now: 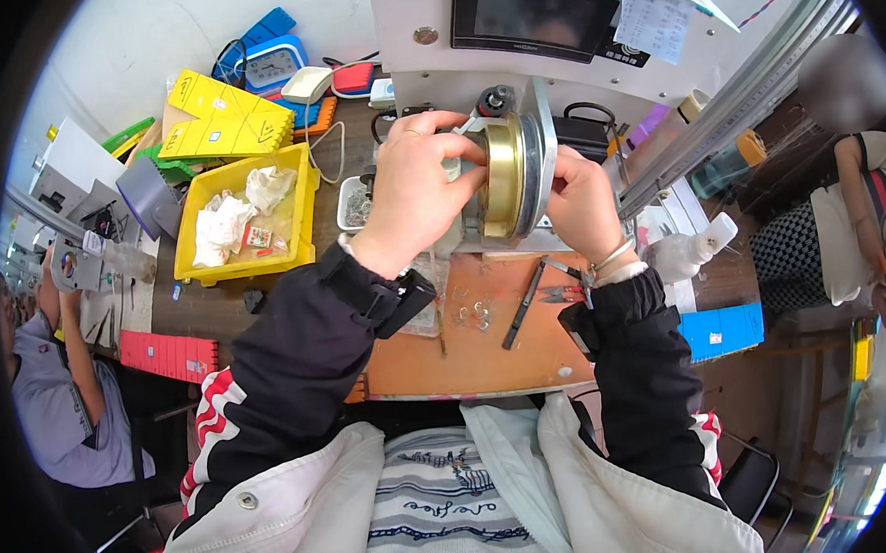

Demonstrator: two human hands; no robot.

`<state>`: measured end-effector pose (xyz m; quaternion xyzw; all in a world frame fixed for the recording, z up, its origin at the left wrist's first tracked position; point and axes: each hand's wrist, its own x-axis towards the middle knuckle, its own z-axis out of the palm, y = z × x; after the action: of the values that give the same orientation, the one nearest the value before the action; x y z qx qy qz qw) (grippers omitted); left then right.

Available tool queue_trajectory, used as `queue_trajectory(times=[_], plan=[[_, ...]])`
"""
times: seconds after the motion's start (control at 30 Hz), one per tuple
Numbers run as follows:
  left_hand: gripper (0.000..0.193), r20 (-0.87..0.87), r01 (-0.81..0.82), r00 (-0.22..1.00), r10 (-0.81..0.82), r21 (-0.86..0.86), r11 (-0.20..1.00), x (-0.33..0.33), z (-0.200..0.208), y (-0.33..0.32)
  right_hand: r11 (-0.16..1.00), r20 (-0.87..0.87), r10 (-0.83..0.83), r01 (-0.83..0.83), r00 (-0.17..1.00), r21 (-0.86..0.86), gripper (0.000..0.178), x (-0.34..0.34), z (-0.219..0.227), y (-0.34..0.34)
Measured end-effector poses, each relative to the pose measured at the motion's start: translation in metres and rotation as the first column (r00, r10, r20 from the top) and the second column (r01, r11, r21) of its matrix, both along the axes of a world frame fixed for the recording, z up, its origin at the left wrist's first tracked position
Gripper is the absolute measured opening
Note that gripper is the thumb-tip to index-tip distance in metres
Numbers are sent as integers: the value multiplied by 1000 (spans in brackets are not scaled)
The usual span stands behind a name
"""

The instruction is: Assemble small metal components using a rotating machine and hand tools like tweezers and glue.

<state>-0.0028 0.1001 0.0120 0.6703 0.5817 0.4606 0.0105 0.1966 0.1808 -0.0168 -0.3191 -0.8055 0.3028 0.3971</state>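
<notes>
A brass-coloured wheel [501,178] stands on edge in front of me, with a grey metal plate [542,136] upright along its right side. My left hand [418,183] is at the wheel's left face, thumb and fingers bent together in a pinch. What lies between those fingertips is too small to make out. On the other side, my right hand [582,209] is closed with bent fingers close against the plate; its fingertips are partly hidden. A black knob [496,100] sits at the top of the wheel assembly.
Pliers [562,292], a black slim tool [525,304] and thin rings [475,315] lie on the orange-brown mat [418,370]. A yellow bin [309,208] holds white crumpled material. A white bottle [692,248] stands right, near a blue strip [721,332]. Other people are at both sides.
</notes>
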Motion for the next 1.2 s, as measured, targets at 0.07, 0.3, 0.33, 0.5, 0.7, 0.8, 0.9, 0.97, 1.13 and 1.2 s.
queue_trajectory(times=[0.07, 0.3, 0.33, 0.5, 0.7, 0.8, 0.9, 0.97, 1.13, 1.2], plan=[[13, -5, 15, 1000, -15, 29, 999, -6, 2, -6, 996, -4, -84, 84, 996, 28, 14, 14, 14, -15], [26, 26, 132, 990, -136, 119, 984, 0, 39, -55, 982, -151, -157, 137, 976, -132, 10, 47, 53, -91], [28, -8, 220, 975, -221, 140, 966, 11, 47, -60, 979, -144, -168, 148, 975, -140, 10, 49, 57, -100], [27, -242, 356, 921, -306, 201, 913, 30, 64, -81, 1000, -187, -22, 18, 982, -22, 11, 51, 79, -131], [16, -266, 402, 898, -350, 173, 899, 30, 65, -94, 996, -183, 38, -22, 982, 91, 12, 57, 80, -138], [12, -214, 445, 885, -414, 123, 887, 32, 63, -94, 995, -226, 38, -15, 973, 102, 13, 58, 76, -137], [9, -146, 474, 877, -457, 107, 874, 34, 58, -89, 996, -215, 30, -10, 976, 93, 13, 58, 79, -136], [9, 18, 511, 857, -516, 102, 853, 36, 55, -88, 994, -224, 54, -31, 973, 106, 13, 57, 77, -133], [11, -17, 474, 878, -478, 171, 864, 36, 55, -86, 983, -214, -15, 54, 977, 177, 27, 58, 72, -134], [10, -25, 395, 916, -401, 237, 888, 31, 55, -88, 984, -226, -171, 176, 959, -1, 46, 52, 74, -135]])
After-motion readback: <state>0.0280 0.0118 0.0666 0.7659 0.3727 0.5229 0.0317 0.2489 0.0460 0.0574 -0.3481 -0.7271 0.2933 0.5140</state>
